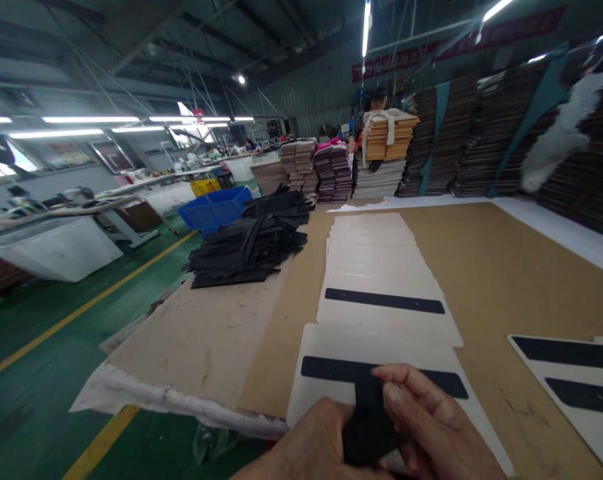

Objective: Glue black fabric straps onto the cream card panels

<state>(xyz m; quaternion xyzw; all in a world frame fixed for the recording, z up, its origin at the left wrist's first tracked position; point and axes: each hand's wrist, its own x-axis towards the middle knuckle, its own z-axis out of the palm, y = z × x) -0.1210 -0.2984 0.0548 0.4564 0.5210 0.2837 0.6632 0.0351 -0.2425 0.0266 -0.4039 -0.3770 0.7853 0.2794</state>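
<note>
My left hand [308, 440] and my right hand [431, 423] are close together at the bottom of the head view. Between them is a black strip [370, 410], folded or bent, with both hands closed on it. The right thumb and forefinger pinch its upper edge. Under the hands lies a cream panel [318, 337] with a flat black strip [326, 369] across it, partly covered by my right fingers. Beyond it, overlapping cream panels [371, 250] run away from me. The nearest of these carries another black strip [381, 300].
Black strips [246, 247] are heaped on the table's left side, beside a blue bin [216, 208]. At right lie cream panels with black strips [571, 352]. Tall stacks of sheets [446, 133] line the back, where a person [358, 127] stands behind a yellowish bundle [388, 137].
</note>
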